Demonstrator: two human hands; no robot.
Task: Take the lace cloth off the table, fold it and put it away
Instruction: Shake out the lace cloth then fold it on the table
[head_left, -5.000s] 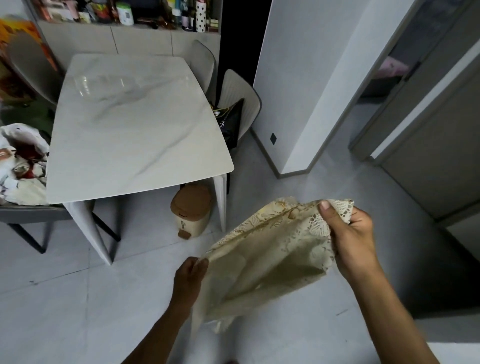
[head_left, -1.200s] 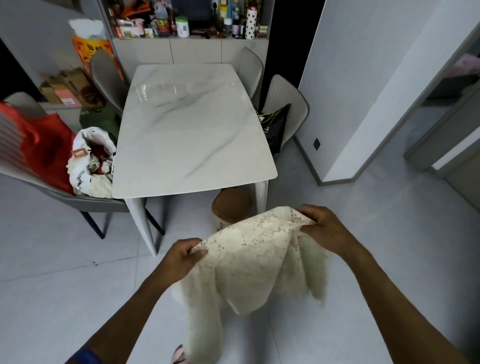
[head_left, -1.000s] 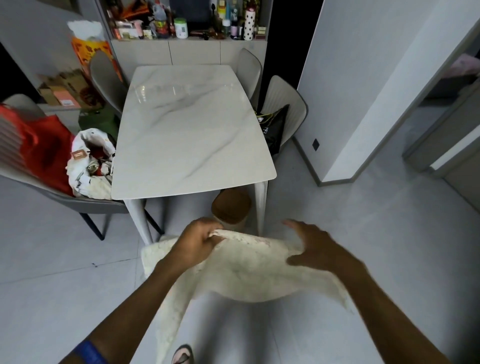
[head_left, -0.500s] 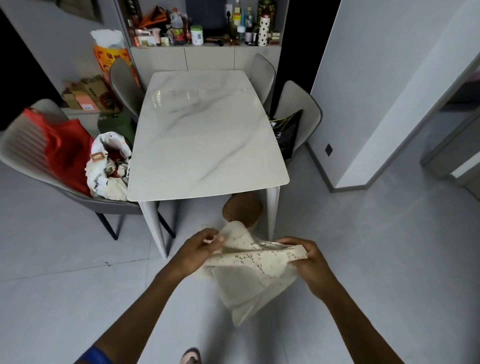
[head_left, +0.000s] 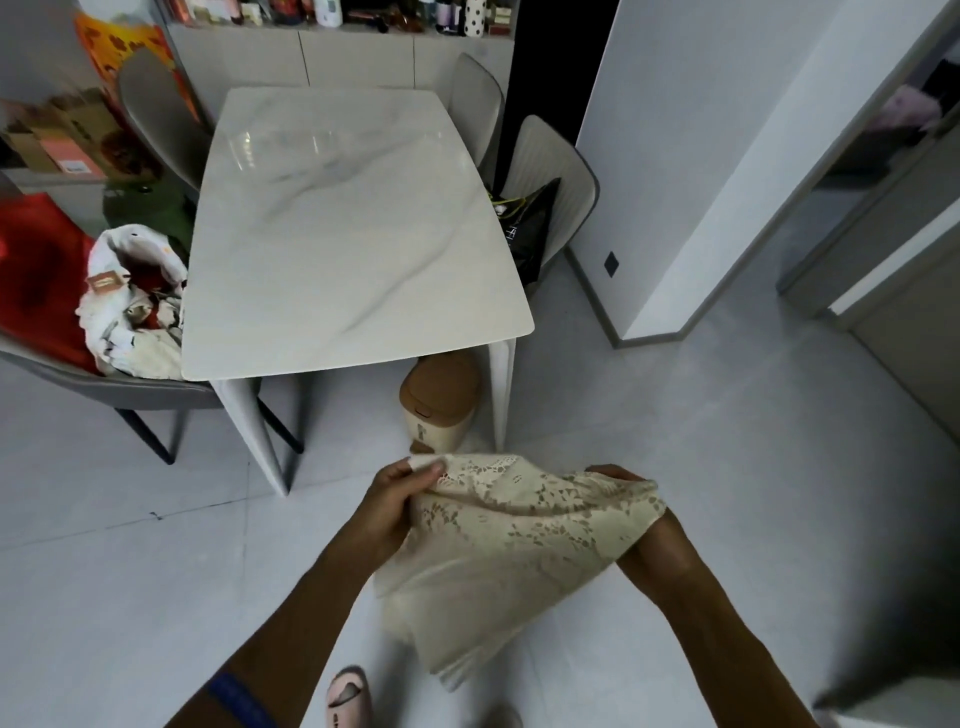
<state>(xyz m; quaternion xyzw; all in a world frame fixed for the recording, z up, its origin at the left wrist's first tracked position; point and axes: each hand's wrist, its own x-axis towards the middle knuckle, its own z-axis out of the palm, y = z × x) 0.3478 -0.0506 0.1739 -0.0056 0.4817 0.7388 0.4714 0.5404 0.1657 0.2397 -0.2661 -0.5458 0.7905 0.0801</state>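
Nearest the camera, a pink slipper (head_left: 349, 699) is showing on the pale floor tiles, and both forearms are reaching forward above it. The left hand (head_left: 397, 506) is pinching the upper left corner of the lace cloth (head_left: 511, 551) between thumb and fingers. The right hand (head_left: 647, 540) is sitting partly under the opposite corner, apparently gripping it, though its fingers are mostly hidden by the fabric. Between the 2 hands the cloth is being held in the air, already doubled over, its top edge stretched fairly flat and its lower part hanging in a soft point toward the floor.

Judging from this, the folding is under way and the putting away is not yet started. To do this fold well, the hands should be keeping the top edge taut, matching the 2 corners before bringing them together, and letting the hanging layers settle straight so the lace is not bunching or snagging on a fingernail.

Farther off, a small bin with a brown lid (head_left: 439, 400) is standing by the leg of the marble table (head_left: 343, 234), whose top is bare of the cloth. Chairs carrying bags are flanking it.
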